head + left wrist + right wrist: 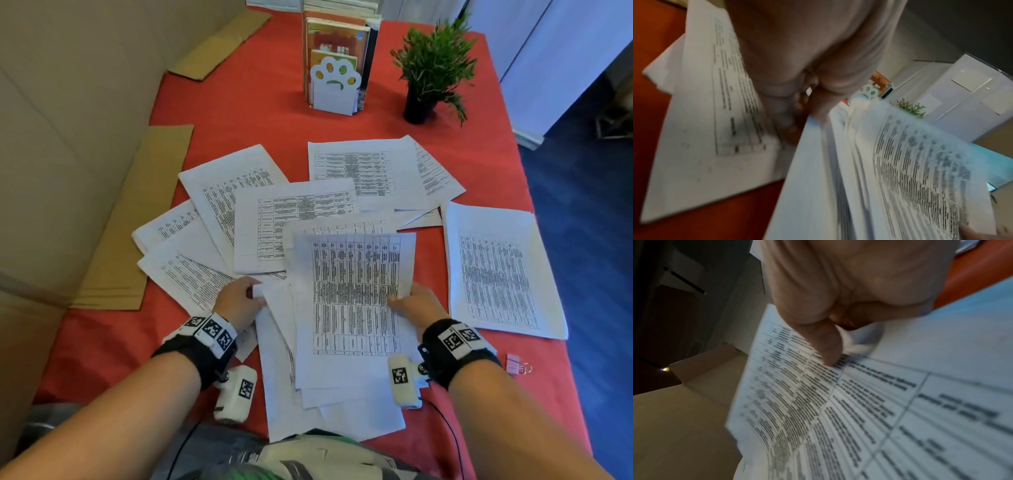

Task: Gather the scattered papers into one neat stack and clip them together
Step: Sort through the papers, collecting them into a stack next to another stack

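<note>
My right hand (pixel 416 305) pinches the right edge of the top sheet (pixel 356 294), thumb (pixel 826 345) pressed on the print, fingers curled beneath. My left hand (pixel 239 301) grips the left edge of the gathered pile (pixel 284 359) at the near edge of the red table (pixel 260 102). Loose papers (pixel 294 222) fan out beyond it, about seven (overlaps hide some), and one sheet (pixel 496 274) lies apart to the right. One pink binder clip (pixel 513 364) sits by my right wrist. Farther back: one bookend (pixel 334 87) holding books, one potted plant (pixel 431 68), two cardboard strips (pixel 137 219).
</note>
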Tool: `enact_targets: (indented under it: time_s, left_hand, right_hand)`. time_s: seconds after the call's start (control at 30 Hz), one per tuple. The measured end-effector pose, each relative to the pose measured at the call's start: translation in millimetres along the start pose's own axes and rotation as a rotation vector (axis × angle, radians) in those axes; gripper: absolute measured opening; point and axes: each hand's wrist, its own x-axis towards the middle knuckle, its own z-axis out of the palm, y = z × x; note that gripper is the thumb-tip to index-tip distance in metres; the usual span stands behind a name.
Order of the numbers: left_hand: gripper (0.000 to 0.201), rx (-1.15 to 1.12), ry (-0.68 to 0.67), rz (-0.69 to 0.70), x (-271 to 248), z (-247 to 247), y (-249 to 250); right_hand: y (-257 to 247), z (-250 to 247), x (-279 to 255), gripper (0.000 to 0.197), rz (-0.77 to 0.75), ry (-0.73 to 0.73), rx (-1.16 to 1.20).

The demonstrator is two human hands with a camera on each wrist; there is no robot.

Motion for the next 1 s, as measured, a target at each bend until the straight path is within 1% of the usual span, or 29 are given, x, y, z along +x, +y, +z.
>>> enact_targets:
  time_s: [0.03, 0.07, 0.1, 0.17, 0.23, 0.27, 0.3, 0.37, 0.4, 0.43, 0.5, 0.53, 0.57, 0.6, 0.67, 0.8, 0.83, 0.9, 0.97, 1.0]
  left_hand:
    - [0.023, -0.080, 0.038, 0.036, -1, 1, 1]
    - [0.020, -0.175, 0.069, 0.043, -1, 1, 2]
    - [0.021, -0.263, 0.099, 0.037, 0, 1, 3]
    - [0.031, -0.401, 0.143, 0.020, 4, 1, 5]
    - [0.040, -0.572, 0.175, -0.026, 10, 1, 12]
    - [0.041, -0.648, 0.195, -0.051, 13, 0, 17]
    - [0.038, -0.683, 0.218, -0.060, 17, 0, 22]
    - [0.024, -0.568, 0.276, -0.038, 28, -3, 27]
    - [0.021, -0.455, 0.301, -0.047, 35, -5, 27]
    - [0.022, -0.335, 0.308, -0.082, 41, -7, 25]
    - [0.021, -0.104, 0.268, -0.189, 50, -11, 21]
    - [0.019, -0.029, 0.240, -0.230, 53, -12, 20]
    - [0.018, 0.016, 0.211, -0.243, 55, -14, 19]
    - [0.020, 0.032, 0.172, -0.233, 55, -14, 19]
    - [0.028, 0.025, 0.116, -0.169, 54, -13, 18]
    - [0.037, 0.001, 0.089, -0.089, 39, -4, 12]
    - [0.039, 0.010, 0.092, -0.057, 34, -1, 11]
    - [0.041, 0.006, 0.137, -0.002, 26, 4, 11]
    - [0.043, -0.055, 0.201, -0.010, 22, 6, 13]
    - [0.044, -0.075, 0.214, -0.036, 22, 7, 16]
  right_hand:
    - [1, 1, 0, 0.035, 0.002, -0.017, 0.053]
    - [0, 2, -1, 0.036, 0.008, -0.035, 0.115]
    - [-1, 4, -2, 0.036, -0.007, -0.058, 0.164]
    - [-4, 8, -2, 0.034, -0.039, -0.099, 0.193]
    - [-7, 12, 0, 0.027, -0.071, -0.131, 0.195]
    - [-9, 15, 1, 0.022, -0.078, -0.127, 0.179]
    - [-11, 17, 1, 0.023, -0.088, -0.113, 0.162]
    - [-13, 19, 4, 0.034, -0.108, -0.058, 0.117]
    - [-13, 18, 6, 0.035, -0.110, -0.011, 0.081]
    - [-14, 17, 7, 0.034, -0.107, 0.047, 0.049]
    - [-13, 11, 11, 0.034, -0.080, 0.151, 0.054]
    - [-13, 8, 13, 0.034, -0.062, 0.187, 0.074]
    - [-13, 5, 15, 0.032, -0.059, 0.225, 0.091]
    - [-13, 2, 16, 0.030, -0.048, 0.255, 0.101]
    - [-15, -4, 20, 0.032, -0.041, 0.286, 0.154]
    - [-25, -10, 25, 0.041, -0.060, 0.365, 0.224]
    - [-27, -11, 27, 0.039, -0.061, 0.381, 0.228]
    - [-30, -11, 29, 0.030, -0.060, 0.407, 0.205]
    - [-30, -9, 28, 0.024, -0.057, 0.435, 0.165]
    - [-30, -7, 28, 0.026, -0.052, 0.438, 0.172]
